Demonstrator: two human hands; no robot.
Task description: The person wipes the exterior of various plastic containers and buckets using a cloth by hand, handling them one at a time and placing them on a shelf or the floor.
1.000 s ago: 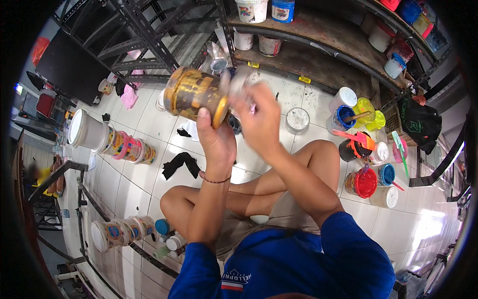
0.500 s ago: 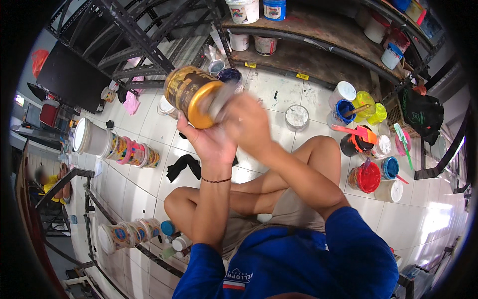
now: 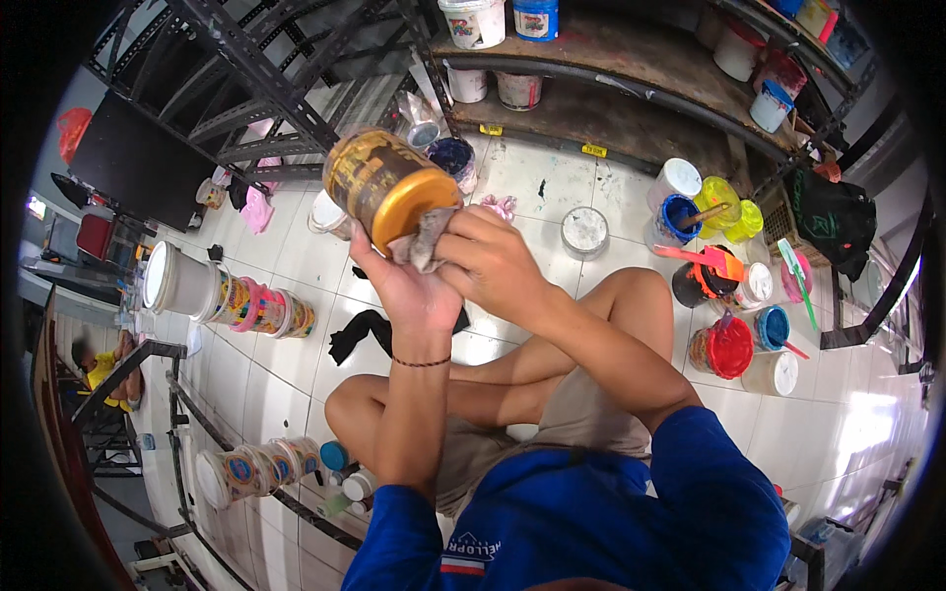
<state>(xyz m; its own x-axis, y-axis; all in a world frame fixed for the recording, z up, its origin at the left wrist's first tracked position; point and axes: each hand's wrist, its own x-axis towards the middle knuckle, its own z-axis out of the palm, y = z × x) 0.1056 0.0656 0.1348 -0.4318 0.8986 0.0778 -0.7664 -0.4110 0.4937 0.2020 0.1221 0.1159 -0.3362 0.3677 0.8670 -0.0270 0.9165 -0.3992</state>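
Observation:
My left hand (image 3: 412,288) holds up a paint jar (image 3: 379,177), tilted so that its gold-coloured end faces me. Brown and gold smears cover the jar's side. The fingers of that hand are mostly hidden behind the jar; thumb and palm show below it. In my right hand (image 3: 490,258) a crumpled grey rag (image 3: 428,238) is pinched and pressed against the lower edge of the gold end. A black cloth (image 3: 361,335) lies on the floor below my left wrist.
Open paint tubs stand on the right, among them a red one (image 3: 729,347) and a blue one (image 3: 680,219) with a stick. A lidded tub (image 3: 585,233) sits ahead on the tiles. Stacked tubs (image 3: 251,302) are at left; a metal shelf (image 3: 591,79) stands at the back. A person in yellow (image 3: 103,369) sits far left.
My right hand and the rag have shifted from the middle of the gold end down to its lower edge. The jar stays in my left hand, nearly in place.

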